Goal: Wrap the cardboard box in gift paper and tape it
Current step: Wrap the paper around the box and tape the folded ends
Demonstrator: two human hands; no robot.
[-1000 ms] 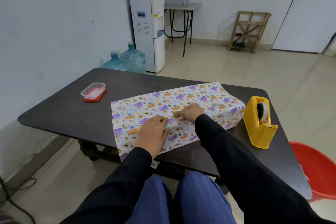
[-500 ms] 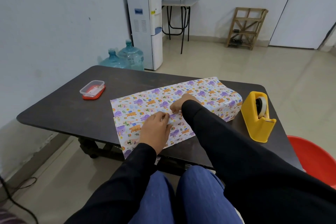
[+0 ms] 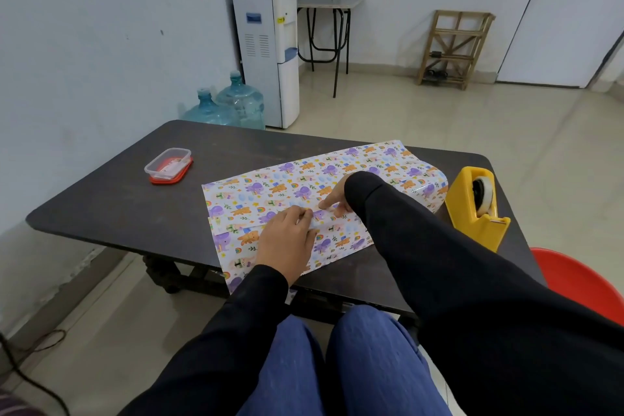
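The box lies on the dark table (image 3: 101, 209), fully covered by patterned gift paper (image 3: 290, 186) with purple and orange animals; no cardboard shows. Two paper edges overlap along a seam across the top. My left hand (image 3: 287, 240) rests palm down on the near flap, fingertips at the seam. My right hand (image 3: 334, 199) is mostly hidden by its black sleeve; its fingers press down on the seam just beyond my left fingertips. A piece of clear tape seems to lie under the fingertips, hard to make out. The yellow tape dispenser (image 3: 472, 206) stands to the right of the package.
A small clear container with a red lid (image 3: 169, 165) sits at the table's left. A red plastic tub (image 3: 580, 287) stands on the floor at the right. A water dispenser (image 3: 266, 51) and two water jugs (image 3: 229, 105) are beyond the table by the wall.
My right hand has slid left along the seam toward my left fingertips, its sleeve now covering most of it. My left hand has stayed on the near flap. The camera moved closer.
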